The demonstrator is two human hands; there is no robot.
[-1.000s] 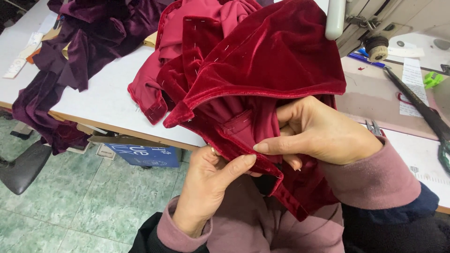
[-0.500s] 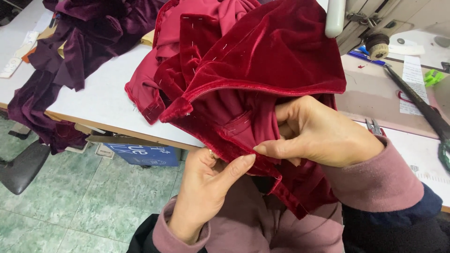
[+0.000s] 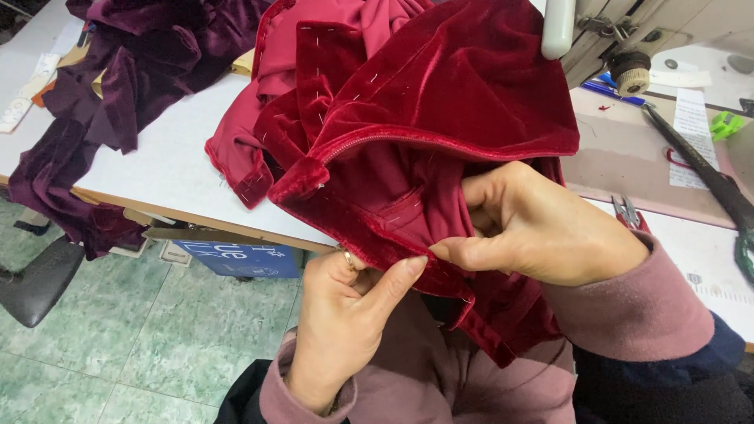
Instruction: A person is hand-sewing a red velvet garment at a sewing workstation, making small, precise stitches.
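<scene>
Velvet, deep red and glossy, fills the middle of the head view: a red velvet garment (image 3: 440, 118) with white tacking stitches along its seams is bunched between both hands, part of it resting on the white counter (image 3: 169, 169) beyond them and part hanging over the person's lap. The left hand (image 3: 345, 314) comes up from below, its grip closed on the folded lower hem of the garment, with the thumb pressed flat along the velvet edge and a ring showing on one finger. The right hand (image 3: 534, 228) sits just to the right of it and slightly above, its grip also closed, thumb and forefinger pinching the same hem so that the two thumb tips almost meet. Both wrists wear dusty pink sleeves (image 3: 636, 306). Beyond the left grip and well to its left, a heap of dark purple velvet (image 3: 110, 86) lies on the counter and spills over its front edge. Up and to the right of the right grip stands part of a sewing machine (image 3: 620, 39), and further right long dark scissors (image 3: 707, 173) lie on the counter, with small red-handled snips (image 3: 628, 212) close above the right wrist. Below the left grip is green tiled floor (image 3: 141, 330) and a black chair seat (image 3: 39, 279).
</scene>
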